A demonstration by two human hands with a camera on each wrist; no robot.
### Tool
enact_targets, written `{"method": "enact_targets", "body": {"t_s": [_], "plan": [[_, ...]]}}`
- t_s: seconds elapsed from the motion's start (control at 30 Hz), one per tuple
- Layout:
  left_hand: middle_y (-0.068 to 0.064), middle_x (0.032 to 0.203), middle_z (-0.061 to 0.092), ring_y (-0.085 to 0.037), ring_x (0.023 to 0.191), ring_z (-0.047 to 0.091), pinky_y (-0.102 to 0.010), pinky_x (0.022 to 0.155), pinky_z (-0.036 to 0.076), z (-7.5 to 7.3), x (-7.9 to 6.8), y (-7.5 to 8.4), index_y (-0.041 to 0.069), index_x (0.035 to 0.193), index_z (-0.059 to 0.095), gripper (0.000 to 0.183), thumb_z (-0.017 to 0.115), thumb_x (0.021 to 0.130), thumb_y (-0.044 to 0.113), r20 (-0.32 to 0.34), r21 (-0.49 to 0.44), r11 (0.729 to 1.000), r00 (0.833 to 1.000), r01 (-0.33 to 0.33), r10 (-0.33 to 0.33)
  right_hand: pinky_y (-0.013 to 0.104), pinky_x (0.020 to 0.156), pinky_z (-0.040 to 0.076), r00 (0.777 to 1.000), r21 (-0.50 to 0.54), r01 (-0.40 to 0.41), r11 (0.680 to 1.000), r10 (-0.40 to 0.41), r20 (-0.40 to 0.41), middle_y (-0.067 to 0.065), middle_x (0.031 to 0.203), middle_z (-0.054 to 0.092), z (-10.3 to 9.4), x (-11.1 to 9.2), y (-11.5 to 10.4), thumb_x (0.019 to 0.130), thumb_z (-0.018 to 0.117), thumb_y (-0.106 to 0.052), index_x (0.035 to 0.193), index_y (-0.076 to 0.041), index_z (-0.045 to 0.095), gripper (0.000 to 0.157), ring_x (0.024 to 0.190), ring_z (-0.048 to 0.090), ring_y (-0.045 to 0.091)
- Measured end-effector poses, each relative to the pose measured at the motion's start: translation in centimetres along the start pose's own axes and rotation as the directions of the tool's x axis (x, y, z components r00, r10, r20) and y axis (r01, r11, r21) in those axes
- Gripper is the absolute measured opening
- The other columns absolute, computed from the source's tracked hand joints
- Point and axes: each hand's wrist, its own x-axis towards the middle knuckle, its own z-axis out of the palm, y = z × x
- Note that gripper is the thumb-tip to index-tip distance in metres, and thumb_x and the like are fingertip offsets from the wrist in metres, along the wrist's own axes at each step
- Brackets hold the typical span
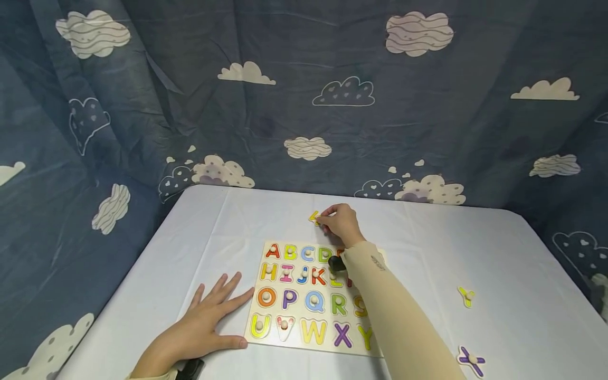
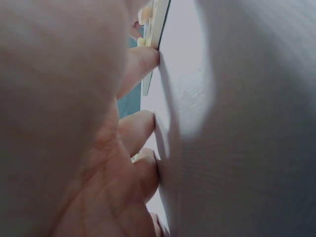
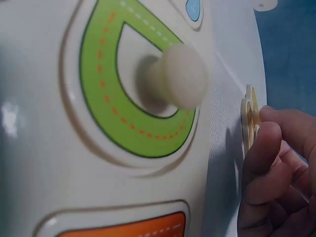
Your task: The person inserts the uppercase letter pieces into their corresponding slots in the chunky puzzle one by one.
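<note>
My right hand reaches past the far edge of the alphabet puzzle board. Thumb and forefinger pinch the small knob of a yellow letter piece, which stands on edge in the right wrist view; the fingers partly cover its shape. Flat on the table with fingers spread, my left hand touches the board's left edge with its thumb and forefinger. Knobbed letters fill most of the board, among them a green D. The W, X and Y spots show no knobs.
Two loose pieces lie on the white table to the right: a yellow Y and, nearer the front, a purple X. My right sleeve covers the board's right side. A dark cloud-patterned curtain hangs behind.
</note>
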Motion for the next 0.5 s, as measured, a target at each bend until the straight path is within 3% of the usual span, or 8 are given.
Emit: {"method": "enact_targets", "body": {"t_s": [0.23,0.5], "plan": [[-0.010,0.180,0.025,-0.049,0.167,0.013,-0.082,0.125,-0.002,0.01,-0.04,-0.11,0.036,0.160,0.052,0.101,0.087,0.072,0.069,-0.008,0.008,1.000,1.000,-0.005,0.005,0.026,0.071,0.046,0.999,-0.078,0.031,0.996,-0.034,-0.028,-0.006,0.054,0.060,0.48,-0.22,-0.43,0.095,0.082,-0.021,0.097,-0.007,0.073,0.016,0.054,0.057,0.008],[-0.010,0.180,0.025,-0.050,0.166,0.014,-0.083,0.124,-0.001,0.03,0.08,-0.16,0.035,0.160,0.052,0.101,0.087,0.072,0.070,-0.010,0.003,1.000,1.000,-0.013,0.013,0.028,0.071,0.047,0.995,-0.137,0.044,0.990,-0.055,-0.079,-0.004,0.061,0.061,0.90,-0.06,-0.85,0.092,0.083,-0.018,0.089,-0.008,0.073,0.015,0.055,0.057,0.009]]}}
